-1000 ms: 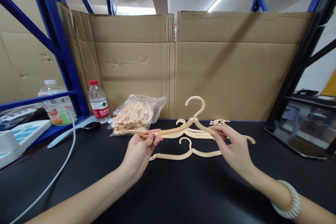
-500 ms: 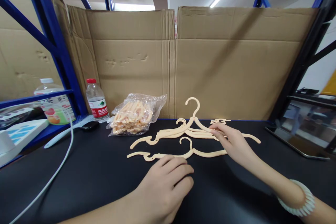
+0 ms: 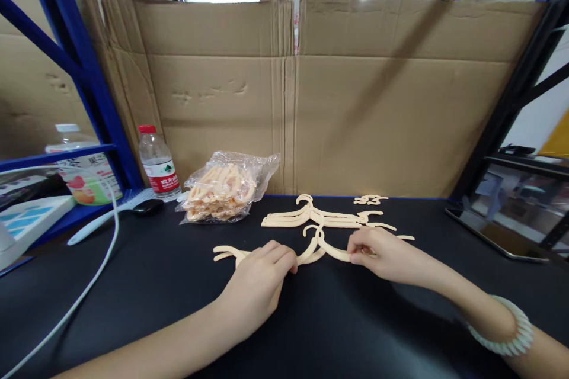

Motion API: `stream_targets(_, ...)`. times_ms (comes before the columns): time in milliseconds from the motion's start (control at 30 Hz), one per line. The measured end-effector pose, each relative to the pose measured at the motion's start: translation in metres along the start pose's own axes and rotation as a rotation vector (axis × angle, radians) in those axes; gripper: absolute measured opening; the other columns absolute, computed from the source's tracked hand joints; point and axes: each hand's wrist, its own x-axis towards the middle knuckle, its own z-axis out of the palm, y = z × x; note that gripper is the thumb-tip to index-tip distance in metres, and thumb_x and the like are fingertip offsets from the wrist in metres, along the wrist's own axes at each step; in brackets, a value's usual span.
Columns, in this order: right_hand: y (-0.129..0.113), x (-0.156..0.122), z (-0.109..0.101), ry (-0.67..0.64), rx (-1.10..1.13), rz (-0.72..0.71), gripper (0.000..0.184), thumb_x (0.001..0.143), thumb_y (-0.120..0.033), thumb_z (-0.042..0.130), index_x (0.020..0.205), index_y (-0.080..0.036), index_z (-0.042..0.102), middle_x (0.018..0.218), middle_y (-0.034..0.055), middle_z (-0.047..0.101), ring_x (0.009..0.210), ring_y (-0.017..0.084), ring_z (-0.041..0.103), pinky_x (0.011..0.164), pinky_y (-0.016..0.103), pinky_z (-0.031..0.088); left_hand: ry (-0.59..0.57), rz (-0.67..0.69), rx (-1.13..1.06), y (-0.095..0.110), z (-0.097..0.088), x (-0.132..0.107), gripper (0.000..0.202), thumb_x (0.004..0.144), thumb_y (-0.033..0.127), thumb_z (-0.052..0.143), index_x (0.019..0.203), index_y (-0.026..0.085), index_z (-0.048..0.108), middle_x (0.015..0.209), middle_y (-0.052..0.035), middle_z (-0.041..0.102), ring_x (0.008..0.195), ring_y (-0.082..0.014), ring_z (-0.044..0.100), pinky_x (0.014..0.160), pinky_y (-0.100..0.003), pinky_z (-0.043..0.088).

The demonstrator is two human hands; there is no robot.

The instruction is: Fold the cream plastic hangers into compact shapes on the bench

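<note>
A cream plastic hanger [image 3: 316,244] lies on the black table in front of me. My left hand [image 3: 262,281] rests on its left arm with fingers curled over it. Its right arm is pinched by my right hand [image 3: 380,254], which wears a white bead bracelet at the wrist. Behind it lies a small pile of the same cream hangers [image 3: 306,216]. A few small cream pieces [image 3: 368,199] lie further back by the cardboard.
A clear bag of cream hangers [image 3: 222,186] sits at the back left beside a red-capped water bottle [image 3: 156,161]. A cardboard wall [image 3: 293,100] closes the back. Blue rack posts, a white cable [image 3: 89,284] and a brush are at the left. A tablet [image 3: 502,231] lies at the right.
The hanger I held up has been laid on the pile behind. Both hands moved down and forward onto the front hanger lying on the table.
</note>
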Motion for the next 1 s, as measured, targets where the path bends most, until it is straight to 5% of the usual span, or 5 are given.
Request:
stream_targets(500,0.005,-0.009,-0.025,-0.113,-0.159,0.063,0.020,0.069,-0.001,0.065,0.070,-0.021,0.066,0.072,-0.0009,0.065,0.067,0.017,0.058,0.059,0.025,0.041,-0.058,0.046,0.116,0.008,-0.001,0.002,0.026,0.085,0.003,0.036,0.093,0.019,0.054,0.094,-0.0076,0.062,0.085,-0.0237,0.055,0.071,-0.034,0.044)
stream_targets(800,0.006,-0.005,-0.016,-0.109,-0.149,0.060,0.025,0.069,-0.010,0.076,0.088,-0.020,0.064,0.084,-0.0003,0.061,0.076,0.017,0.054,0.062,0.024,0.038,-0.013,0.076,0.178,-0.004,0.002,0.006,0.027,0.085,0.001,0.038,0.090,0.019,0.057,0.094,-0.0069,0.062,0.084,-0.0219,0.058,0.067,-0.031,0.049)
stream_targets(867,0.005,-0.002,-0.014,-0.110,-0.143,0.058,0.020,0.072,-0.012,0.074,0.087,-0.019,0.063,0.083,0.0001,0.060,0.077,0.018,0.054,0.062,0.025,0.037,0.064,0.116,0.179,-0.002,-0.004,0.007,0.026,0.087,0.002,0.039,0.094,0.019,0.057,0.095,-0.0061,0.064,0.085,-0.0211,0.060,0.068,-0.031,0.051)
stream_targets(1000,0.003,0.001,-0.014,-0.021,-0.118,0.019,0.018,0.075,-0.016,0.074,0.089,-0.019,0.064,0.085,0.0013,0.060,0.078,0.018,0.054,0.065,0.025,0.038,0.469,0.239,0.069,0.018,-0.030,-0.012,0.022,0.091,0.014,0.051,0.111,0.020,0.055,0.100,-0.0055,0.066,0.091,-0.0196,0.063,0.080,-0.032,0.053)
